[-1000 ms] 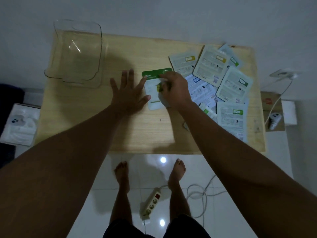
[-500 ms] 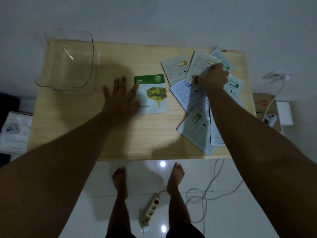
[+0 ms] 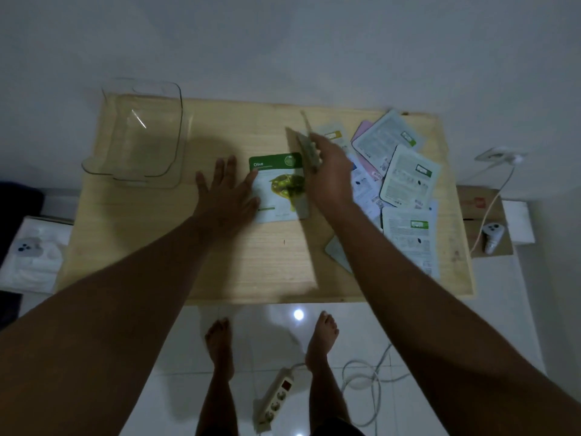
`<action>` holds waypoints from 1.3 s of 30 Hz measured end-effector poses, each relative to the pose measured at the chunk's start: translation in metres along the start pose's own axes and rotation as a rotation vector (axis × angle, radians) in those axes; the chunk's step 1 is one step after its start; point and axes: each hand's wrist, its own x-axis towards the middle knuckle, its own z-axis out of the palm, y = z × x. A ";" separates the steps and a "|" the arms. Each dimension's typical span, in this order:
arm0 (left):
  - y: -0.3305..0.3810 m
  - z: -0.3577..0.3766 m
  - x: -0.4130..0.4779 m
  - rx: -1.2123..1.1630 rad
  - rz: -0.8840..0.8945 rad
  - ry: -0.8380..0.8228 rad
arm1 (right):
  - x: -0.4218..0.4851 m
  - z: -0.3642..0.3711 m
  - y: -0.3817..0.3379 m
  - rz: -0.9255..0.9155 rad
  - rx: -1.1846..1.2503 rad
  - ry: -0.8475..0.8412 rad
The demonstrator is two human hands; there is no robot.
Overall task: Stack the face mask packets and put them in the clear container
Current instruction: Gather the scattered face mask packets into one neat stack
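Observation:
A green Olive face mask packet [image 3: 276,187] lies face up in the middle of the wooden table [image 3: 251,262]. My left hand [image 3: 226,193] rests flat and open on the table, its thumb touching the packet's left edge. My right hand [image 3: 327,174] holds a second face mask packet [image 3: 306,143] tilted on edge, blurred, just above the Olive packet's right side. Several more packets [image 3: 405,177] lie scattered face down on the right half of the table. The clear container [image 3: 138,133] stands empty at the back left corner.
A white wall runs behind the table. A cardboard box [image 3: 481,215] with a small white device [image 3: 492,237] stands to the right. A power strip [image 3: 276,401] and cables lie on the tiled floor by my bare feet. White fabric [image 3: 34,256] lies at the left.
My right hand has lifted a packet out of the scattered pile and carried it left, above the Olive packet. My left hand has stayed flat beside the Olive packet.

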 end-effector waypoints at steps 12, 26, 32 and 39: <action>-0.003 -0.004 0.003 0.013 0.035 -0.050 | -0.026 0.043 0.006 -0.087 -0.375 -0.244; -0.002 -0.002 0.003 -0.018 0.029 -0.024 | -0.026 0.027 0.029 -0.165 -0.254 -0.162; 0.001 -0.007 0.004 -0.038 0.014 -0.061 | 0.012 -0.031 0.069 0.308 -0.500 -0.222; 0.001 -0.003 0.004 -0.014 0.010 -0.034 | 0.024 -0.043 0.101 0.341 -0.336 -0.171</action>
